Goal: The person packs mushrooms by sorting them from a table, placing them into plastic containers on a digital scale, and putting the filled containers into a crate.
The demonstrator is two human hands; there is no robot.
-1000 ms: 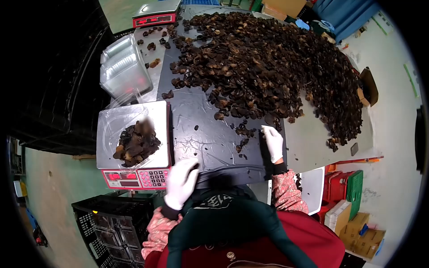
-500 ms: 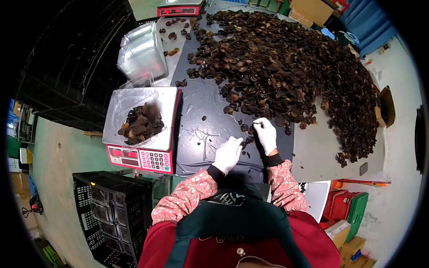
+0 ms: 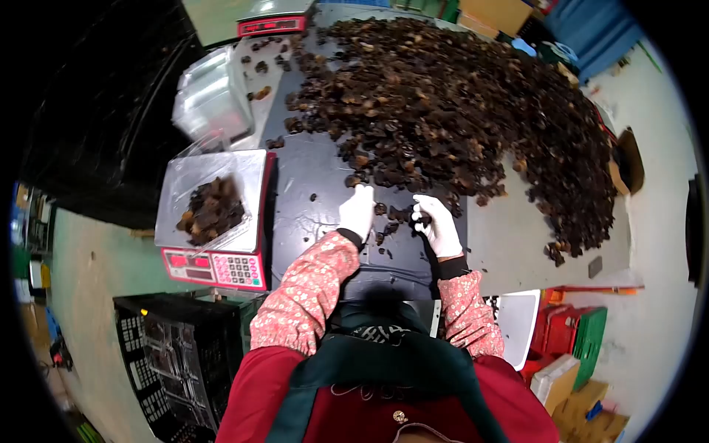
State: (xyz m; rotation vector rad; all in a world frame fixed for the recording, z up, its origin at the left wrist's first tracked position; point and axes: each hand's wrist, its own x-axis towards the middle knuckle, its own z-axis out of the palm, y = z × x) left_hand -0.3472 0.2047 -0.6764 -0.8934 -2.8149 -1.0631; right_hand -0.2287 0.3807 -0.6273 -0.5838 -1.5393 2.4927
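A large heap of dark brown wood ear mushrooms [image 3: 436, 103] covers much of the table. My left hand [image 3: 357, 214], in a white glove, is at the near edge of the heap with its fingers together; whatever is at its fingertips is hidden. To its right, my gloved right hand [image 3: 440, 229] curls its thumb and fingers around a dark piece of wood ear. Several loose pieces [image 3: 382, 238] lie on the dark table surface between the hands. On the scale [image 3: 255, 177] at the left, a clear plastic tray holds a pile of wood ear [image 3: 213, 212].
Stacked clear plastic trays [image 3: 214, 100] stand behind the scale. A second scale [image 3: 272, 24] is at the far left. Black crates [image 3: 177, 354] stand on the floor at lower left. Red and green crates [image 3: 572, 332] and a white bin [image 3: 521, 321] are at lower right.
My left hand has moved away from the right one, forward to the heap's edge. My right hand has turned, its fingers now curled around a dark piece. The whole view has shifted slightly.
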